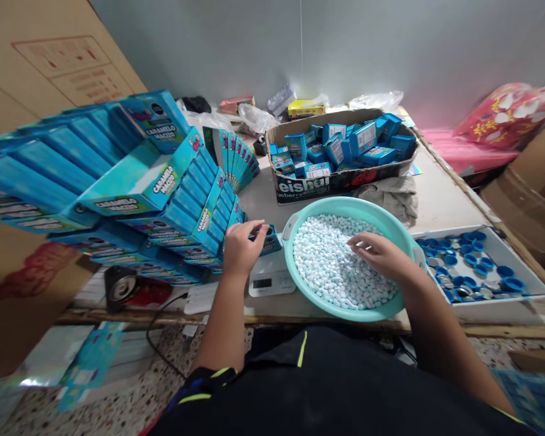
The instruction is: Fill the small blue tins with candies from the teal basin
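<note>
My left hand [242,247] is closed at the fingertips on the edge of a small blue box [271,240], which sits over a white scale [272,284]. The hand hides part of the box. My right hand [378,254] is over a turquoise basin [295,275] full of small pale candies [340,266]. Its fingers are bent and drawn together near the candies' surface; anything between them is too small to make out.
Stacked blue display boxes [163,181] rise on the left. Behind the basin, a cardboard carton [295,189] holds several small blue boxes [363,138]. A grey cloth [390,197] lies beside it. At right, a white tray [522,254] contains blue caps [470,260].
</note>
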Tool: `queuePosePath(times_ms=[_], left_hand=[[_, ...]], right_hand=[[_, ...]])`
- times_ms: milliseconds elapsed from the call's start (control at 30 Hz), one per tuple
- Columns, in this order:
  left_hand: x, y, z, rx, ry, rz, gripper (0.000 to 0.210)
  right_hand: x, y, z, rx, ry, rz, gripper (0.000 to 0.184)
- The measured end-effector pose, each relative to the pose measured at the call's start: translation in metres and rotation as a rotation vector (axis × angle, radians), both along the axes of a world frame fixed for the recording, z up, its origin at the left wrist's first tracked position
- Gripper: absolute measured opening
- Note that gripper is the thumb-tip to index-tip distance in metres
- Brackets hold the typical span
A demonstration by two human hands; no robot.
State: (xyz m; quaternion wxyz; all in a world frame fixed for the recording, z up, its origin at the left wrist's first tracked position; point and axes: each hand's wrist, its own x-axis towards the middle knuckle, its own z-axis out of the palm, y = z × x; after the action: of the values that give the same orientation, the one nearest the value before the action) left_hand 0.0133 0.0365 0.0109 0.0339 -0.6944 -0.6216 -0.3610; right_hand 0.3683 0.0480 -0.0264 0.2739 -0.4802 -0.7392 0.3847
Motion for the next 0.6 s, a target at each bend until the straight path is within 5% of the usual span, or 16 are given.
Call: queuePosePath(times_ms=[267, 400, 500, 600], left_hand=[[0.006, -0.006, 0.001, 0.110, 0.139, 0.023, 0.022], [0.060, -0.024, -0.005, 0.070, 0.131, -0.356, 0.020], [0.106, -0.037, -0.010, -0.140, 0.195, -0.718, 0.019], [0.129, -0.040, -0.010, -0.392, 0.271, -0.771, 0.029]], right_hand=[[-0.001, -0.001, 0.003, -0.001, -0.005, -0.006, 0.023], [0.000, -0.002, 0.004, 0.002, -0.008, -0.015, 0.022], [0.001, -0.002, 0.005, 0.005, -0.019, -0.019, 0.024], [0.002, -0.003, 0.005, -0.001, -0.041, -0.031, 0.026]])
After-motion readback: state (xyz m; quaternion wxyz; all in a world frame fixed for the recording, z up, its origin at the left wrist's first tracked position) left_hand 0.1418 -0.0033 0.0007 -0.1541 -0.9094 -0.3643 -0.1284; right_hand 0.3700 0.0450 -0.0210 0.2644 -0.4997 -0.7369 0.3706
